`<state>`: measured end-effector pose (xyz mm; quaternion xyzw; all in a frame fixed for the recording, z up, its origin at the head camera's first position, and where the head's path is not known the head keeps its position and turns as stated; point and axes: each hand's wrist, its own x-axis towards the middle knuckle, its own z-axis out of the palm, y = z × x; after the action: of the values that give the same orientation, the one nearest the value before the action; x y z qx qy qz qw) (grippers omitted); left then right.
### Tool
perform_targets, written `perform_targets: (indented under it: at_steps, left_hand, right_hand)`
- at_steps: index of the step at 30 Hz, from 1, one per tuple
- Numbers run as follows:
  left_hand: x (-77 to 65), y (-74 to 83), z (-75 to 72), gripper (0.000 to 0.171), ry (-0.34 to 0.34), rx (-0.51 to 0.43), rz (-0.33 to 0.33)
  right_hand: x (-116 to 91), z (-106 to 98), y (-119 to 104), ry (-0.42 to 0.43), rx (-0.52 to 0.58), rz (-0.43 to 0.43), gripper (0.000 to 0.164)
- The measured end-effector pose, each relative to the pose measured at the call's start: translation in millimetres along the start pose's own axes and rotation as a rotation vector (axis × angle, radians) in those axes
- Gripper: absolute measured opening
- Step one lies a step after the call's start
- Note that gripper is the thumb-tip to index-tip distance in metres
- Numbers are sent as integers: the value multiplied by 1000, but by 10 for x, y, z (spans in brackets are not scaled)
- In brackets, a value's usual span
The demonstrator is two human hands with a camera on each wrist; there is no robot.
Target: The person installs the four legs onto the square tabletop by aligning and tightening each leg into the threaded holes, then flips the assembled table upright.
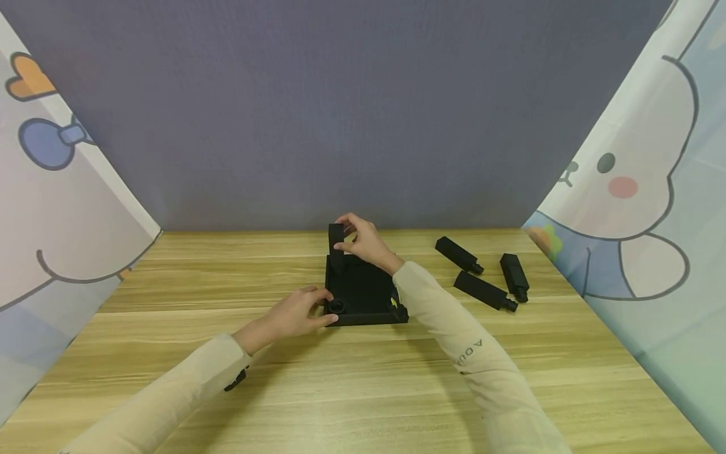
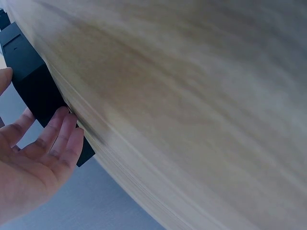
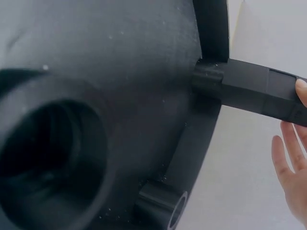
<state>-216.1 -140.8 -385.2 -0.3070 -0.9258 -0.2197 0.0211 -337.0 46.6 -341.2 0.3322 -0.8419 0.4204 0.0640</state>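
A black square panel with raised edges and round corner sockets lies flat on the table. My left hand grips its near left corner, thumb on the front edge and fingers on the left side, beside a round socket. In the left wrist view, fingers lie along the panel's side. My right hand pinches a black square leg upright at the far left corner. In the right wrist view, the leg's narrower round end meets the corner; how deep it sits is hidden.
Three loose black legs with narrow round ends lie on the wooden table to the right: one farther back, one nearer, one farthest right. A grey partition stands behind, with cartoon-printed side panels.
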Motion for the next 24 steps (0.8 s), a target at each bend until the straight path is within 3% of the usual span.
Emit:
perform_targets:
  at_steps: [13,24]
  left_hand:
    - [5,11,0,39,-17,11,-31]
    - [11,0,7,39,-22,1,-30]
  right_hand:
    - [27,-139,-45,-155,-5,20,50]
    - [2,-74,2,-66,-4,41,48]
